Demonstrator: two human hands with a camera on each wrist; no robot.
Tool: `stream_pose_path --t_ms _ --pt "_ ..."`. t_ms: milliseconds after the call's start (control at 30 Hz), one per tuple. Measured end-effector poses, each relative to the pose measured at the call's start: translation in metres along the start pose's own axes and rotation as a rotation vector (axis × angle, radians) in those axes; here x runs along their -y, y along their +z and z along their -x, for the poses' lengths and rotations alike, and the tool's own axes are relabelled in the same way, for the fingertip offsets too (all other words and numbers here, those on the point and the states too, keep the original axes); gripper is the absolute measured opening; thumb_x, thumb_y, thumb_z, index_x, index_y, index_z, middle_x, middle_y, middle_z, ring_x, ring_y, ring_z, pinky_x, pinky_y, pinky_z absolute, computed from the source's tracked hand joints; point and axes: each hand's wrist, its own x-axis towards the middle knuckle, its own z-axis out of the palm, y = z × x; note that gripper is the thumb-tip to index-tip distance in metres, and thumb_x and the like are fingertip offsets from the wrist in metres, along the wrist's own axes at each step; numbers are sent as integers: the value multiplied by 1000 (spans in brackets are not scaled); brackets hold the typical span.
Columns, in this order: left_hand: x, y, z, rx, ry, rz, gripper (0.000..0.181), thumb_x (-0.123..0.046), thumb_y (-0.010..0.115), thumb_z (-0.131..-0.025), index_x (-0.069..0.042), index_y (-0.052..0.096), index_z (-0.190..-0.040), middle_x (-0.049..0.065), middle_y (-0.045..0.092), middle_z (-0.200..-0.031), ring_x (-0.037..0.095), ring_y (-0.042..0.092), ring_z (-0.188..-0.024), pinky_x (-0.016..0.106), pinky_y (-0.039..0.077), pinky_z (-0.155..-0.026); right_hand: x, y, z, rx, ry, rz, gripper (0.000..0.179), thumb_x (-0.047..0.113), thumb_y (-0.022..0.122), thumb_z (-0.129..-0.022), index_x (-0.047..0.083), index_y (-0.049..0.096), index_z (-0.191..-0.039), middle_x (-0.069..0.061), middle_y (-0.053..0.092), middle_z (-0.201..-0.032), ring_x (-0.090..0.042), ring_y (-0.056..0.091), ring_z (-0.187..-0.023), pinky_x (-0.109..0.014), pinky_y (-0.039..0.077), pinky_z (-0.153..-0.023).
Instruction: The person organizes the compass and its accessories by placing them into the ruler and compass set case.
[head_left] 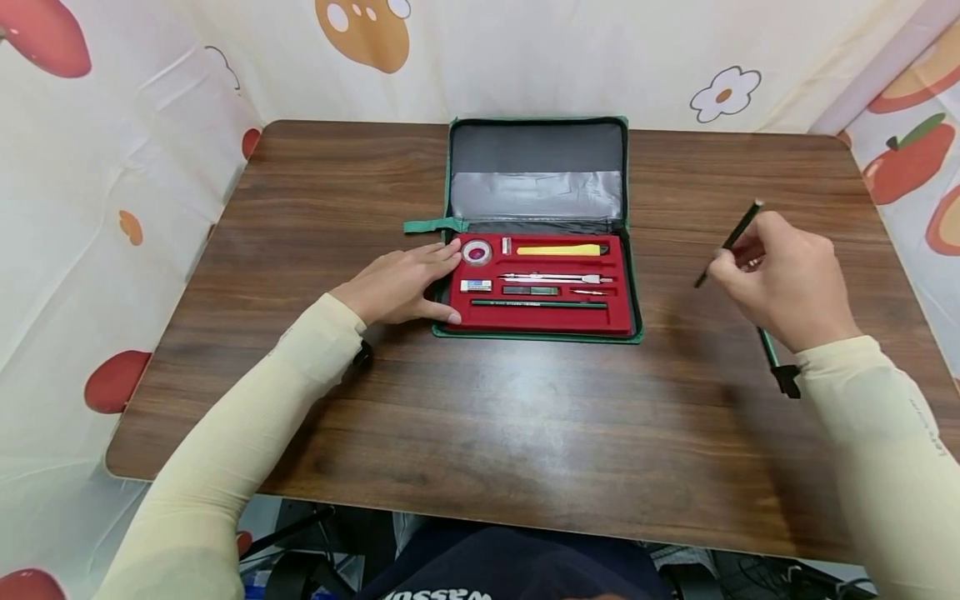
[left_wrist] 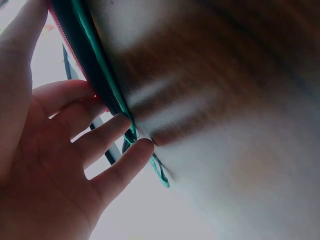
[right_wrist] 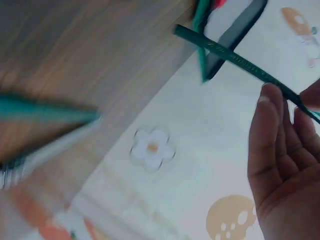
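Observation:
A green zip case (head_left: 537, 337) lies unfolded on the table, its red tray (head_left: 540, 321) facing up. In the tray sit a white tape roll (head_left: 476, 252), a yellow utility knife (head_left: 558, 250), a silver compass (head_left: 551, 277), a small eraser (head_left: 476, 286) and a dark green pencil (head_left: 538, 304). My left hand (head_left: 401, 283) rests against the case's left side, fingers extended and touching its edge. Off to the right, my right hand (head_left: 787, 279) pinches another dark green pencil (right_wrist: 235, 59) above the table, held at a slant.
A green object (head_left: 767, 346) shows partly behind the right wrist; its kind is unclear. The case's grey lid (head_left: 536, 146) stands back with a clear pocket. A green strap (head_left: 427, 225) sticks out at the left. Patterned curtains (head_left: 525, 67) border the wooden table (head_left: 480, 433).

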Motion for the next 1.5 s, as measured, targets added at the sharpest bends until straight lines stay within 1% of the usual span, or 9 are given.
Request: stream_pose_path --t_ms 133,267,367,667,900,1033,1133,1367,1500 --pt "1 0 -1 0 2 2 99 -67 65 -86 -13 25 -159 4 16 -167 27 20 -151 51 39 -109 13 7 3 10 -28 -207 11 11 68 -88 9 72 -98 -7 72 -85 10 54 -69 -8 40 -65" --pt "1 0 -1 -2 7 7 99 -67 65 -86 -12 26 -159 4 16 -167 28 20 -151 51 39 -109 24 13 8 92 -29 -375 15 6 71 -90 12 76 -103 -2 74 -88 4 63 -72 -8 45 -64" --pt "1 1 -1 -4 7 7 99 -66 65 -86 -12 26 -159 4 16 -166 28 20 -151 51 39 -110 30 18 11 144 -46 -430 15 5 72 -90 13 76 -103 -3 74 -88 0 67 -73 -10 48 -63" --pt "-1 0 -1 -4 8 17 100 -67 65 -85 -12 26 -159 4 16 -166 28 20 -151 53 37 -110 39 28 11 136 -205 -288 14 6 72 -88 13 74 -100 2 72 -85 0 63 -70 -10 47 -66" --pt "-1 -1 -1 -7 2 22 100 -66 67 -84 -12 26 -159 4 17 -166 28 21 -150 54 37 -110 65 41 2 152 -437 -163 9 8 68 -85 11 62 -91 2 67 -78 -8 59 -64 -27 49 -56" --pt "0 1 -1 -7 7 20 100 -66 66 -85 -12 26 -159 5 17 -166 28 21 -150 53 38 -110 81 54 -2 144 -544 -109 12 8 69 -83 10 62 -93 -1 64 -79 -12 56 -64 -33 48 -55" --pt "1 1 -1 -10 11 20 100 -66 66 -85 -12 27 -159 5 17 -166 28 21 -150 53 38 -110 93 67 -4 152 -606 -85 12 9 69 -85 10 64 -95 -3 65 -84 -16 59 -70 -38 52 -58" --pt "2 2 0 -23 20 23 99 -66 66 -85 -11 27 -158 5 18 -166 28 22 -150 53 38 -109 111 94 -6 238 -676 80 17 19 72 -89 7 67 -100 -10 69 -96 -24 66 -83 -43 59 -72" --pt "2 2 0 -21 20 27 100 -66 66 -85 -12 27 -159 5 18 -166 28 22 -150 54 37 -110 112 106 -5 247 -685 134 14 19 69 -91 6 67 -96 -11 68 -92 -26 66 -80 -44 59 -65"
